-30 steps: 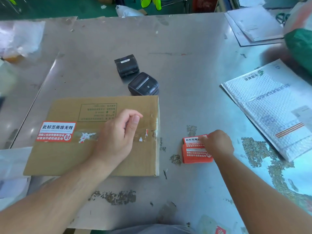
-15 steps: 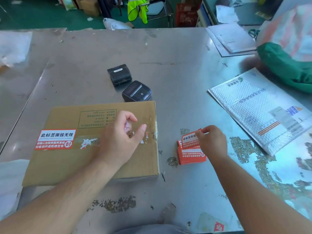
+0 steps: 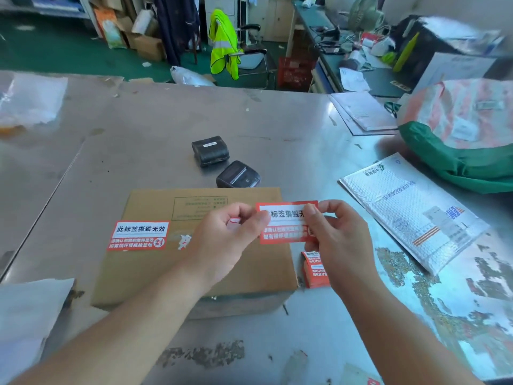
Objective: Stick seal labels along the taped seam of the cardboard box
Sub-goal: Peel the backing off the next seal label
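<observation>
Both hands have lifted since half a second ago: the left hand point(image 3: 227, 237) is off the box point(image 3: 144, 273) and the right hand point(image 3: 333, 245) has left the stack point(image 3: 315, 269), and they now meet over the box's right half with one label point(image 3: 286, 215) held between them. The left pinches its left edge and the right pinches its right part, thumb across the print. Whether the backing is off cannot be told. The job looks partly done: a first label point(image 3: 138, 235) sits flat across the left end of the seam point(image 3: 183, 241), while the middle and right stretch of tape remains bare, so at least this label is left to place. The box's right edge lies just beside the stack, and its far edge is near one of two printers point(image 3: 238, 175). Bare table point(image 3: 166, 129) spreads left and ahead. The mailer point(image 3: 410, 212) lies well apart to the right, leaving room to lower the label straight down.
</observation>
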